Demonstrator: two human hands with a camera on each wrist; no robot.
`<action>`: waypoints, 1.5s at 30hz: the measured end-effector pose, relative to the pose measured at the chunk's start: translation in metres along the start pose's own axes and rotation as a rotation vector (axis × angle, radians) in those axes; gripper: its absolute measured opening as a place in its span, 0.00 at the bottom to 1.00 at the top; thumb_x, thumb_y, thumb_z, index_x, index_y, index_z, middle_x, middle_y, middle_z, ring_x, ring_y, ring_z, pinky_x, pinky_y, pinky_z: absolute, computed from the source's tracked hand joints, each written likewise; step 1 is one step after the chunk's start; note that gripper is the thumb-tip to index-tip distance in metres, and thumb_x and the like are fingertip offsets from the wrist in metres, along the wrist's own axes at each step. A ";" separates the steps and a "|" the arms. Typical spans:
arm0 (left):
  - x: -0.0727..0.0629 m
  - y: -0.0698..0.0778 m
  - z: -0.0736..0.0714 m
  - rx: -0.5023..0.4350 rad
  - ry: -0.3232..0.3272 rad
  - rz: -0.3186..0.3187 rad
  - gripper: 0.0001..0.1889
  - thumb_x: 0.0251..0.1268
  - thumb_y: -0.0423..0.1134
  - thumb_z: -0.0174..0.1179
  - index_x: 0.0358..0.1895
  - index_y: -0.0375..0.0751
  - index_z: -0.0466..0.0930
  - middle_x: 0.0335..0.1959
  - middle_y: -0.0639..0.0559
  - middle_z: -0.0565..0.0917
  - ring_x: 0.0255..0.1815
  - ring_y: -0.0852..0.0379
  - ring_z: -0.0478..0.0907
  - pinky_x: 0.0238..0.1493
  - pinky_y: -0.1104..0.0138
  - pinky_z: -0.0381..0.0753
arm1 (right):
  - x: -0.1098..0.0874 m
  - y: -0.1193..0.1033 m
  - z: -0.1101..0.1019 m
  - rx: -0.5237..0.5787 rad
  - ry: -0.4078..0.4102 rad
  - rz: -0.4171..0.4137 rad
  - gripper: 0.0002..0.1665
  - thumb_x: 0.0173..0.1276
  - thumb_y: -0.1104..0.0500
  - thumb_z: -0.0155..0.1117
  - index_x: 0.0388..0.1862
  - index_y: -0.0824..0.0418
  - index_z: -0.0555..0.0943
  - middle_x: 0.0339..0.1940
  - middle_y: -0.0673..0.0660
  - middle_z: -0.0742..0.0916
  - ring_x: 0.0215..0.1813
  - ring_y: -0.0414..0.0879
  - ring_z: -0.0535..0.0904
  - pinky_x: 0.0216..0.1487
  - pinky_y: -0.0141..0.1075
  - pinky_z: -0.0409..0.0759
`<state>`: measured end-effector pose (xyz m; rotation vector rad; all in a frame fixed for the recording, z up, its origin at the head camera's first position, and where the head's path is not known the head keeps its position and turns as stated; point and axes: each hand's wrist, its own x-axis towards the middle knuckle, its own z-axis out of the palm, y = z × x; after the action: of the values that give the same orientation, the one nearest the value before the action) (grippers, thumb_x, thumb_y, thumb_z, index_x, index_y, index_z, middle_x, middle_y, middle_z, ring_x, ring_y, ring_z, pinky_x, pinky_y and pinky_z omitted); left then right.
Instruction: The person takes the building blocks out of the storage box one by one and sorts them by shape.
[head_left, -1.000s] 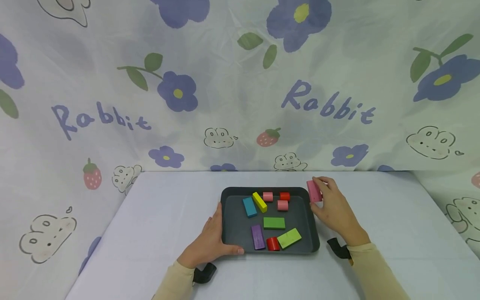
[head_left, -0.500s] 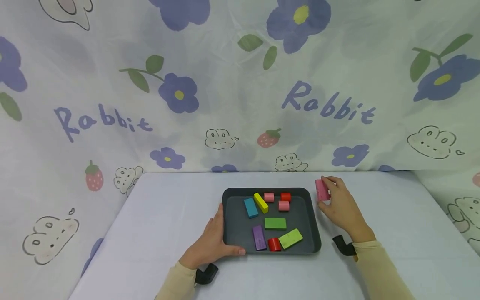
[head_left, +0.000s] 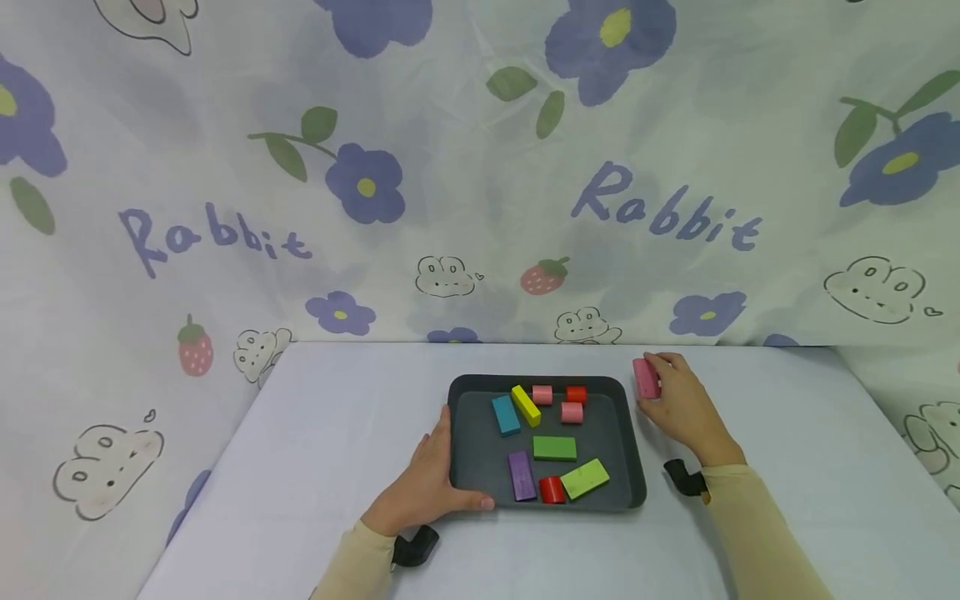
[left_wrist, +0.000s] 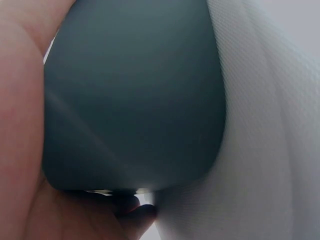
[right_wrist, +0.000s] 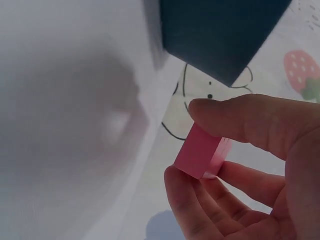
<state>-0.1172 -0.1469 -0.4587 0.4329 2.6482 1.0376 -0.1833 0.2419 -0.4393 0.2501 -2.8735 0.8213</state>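
Note:
My right hand (head_left: 690,417) pinches a pink rectangular block (head_left: 647,379) between thumb and fingertips, raised just outside the tray's far right corner. The right wrist view shows the thumb on one side of the pink block (right_wrist: 197,150) and fingertips on the other. My left hand (head_left: 423,487) holds the near left corner of a dark grey tray (head_left: 468,450), thumb along its front rim and fingers along its left side. In the left wrist view, the tray's wall (left_wrist: 135,100) fills the middle and hides most of the hand.
Inside the tray lie a blue block (head_left: 506,414), a yellow block (head_left: 527,406), a green block (head_left: 555,448), a lime block (head_left: 585,479), a purple block (head_left: 522,476), red pieces (head_left: 552,490) and small pink pieces (head_left: 572,412). A patterned curtain (head_left: 495,200) hangs behind the white table (head_left: 315,433).
My right hand has moved a little right, carrying the pink block from the tray's right rim to just outside it. The left hand and the tray's contents keep their places.

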 end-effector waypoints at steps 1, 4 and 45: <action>0.000 0.000 0.000 0.002 -0.001 -0.002 0.77 0.43 0.63 0.78 0.79 0.28 0.27 0.82 0.35 0.38 0.81 0.38 0.42 0.78 0.42 0.40 | 0.002 0.001 0.001 0.002 -0.003 0.002 0.41 0.58 0.67 0.69 0.68 0.80 0.67 0.63 0.78 0.71 0.55 0.69 0.75 0.55 0.61 0.78; 0.000 0.001 0.000 0.007 -0.001 -0.001 0.77 0.43 0.63 0.78 0.79 0.28 0.27 0.82 0.35 0.38 0.81 0.38 0.42 0.78 0.43 0.39 | 0.007 0.003 0.003 -0.005 -0.015 0.016 0.40 0.59 0.66 0.69 0.68 0.80 0.67 0.63 0.78 0.71 0.56 0.69 0.75 0.57 0.62 0.77; 0.000 0.000 0.000 0.006 0.006 0.019 0.76 0.44 0.63 0.78 0.79 0.28 0.27 0.82 0.35 0.38 0.81 0.39 0.43 0.78 0.42 0.41 | 0.053 0.022 0.008 -0.083 -0.259 0.015 0.40 0.54 0.63 0.70 0.63 0.84 0.70 0.57 0.83 0.75 0.52 0.69 0.76 0.57 0.61 0.77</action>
<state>-0.1170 -0.1467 -0.4585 0.4575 2.6582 1.0379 -0.2405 0.2497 -0.4471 0.3501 -3.1442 0.7182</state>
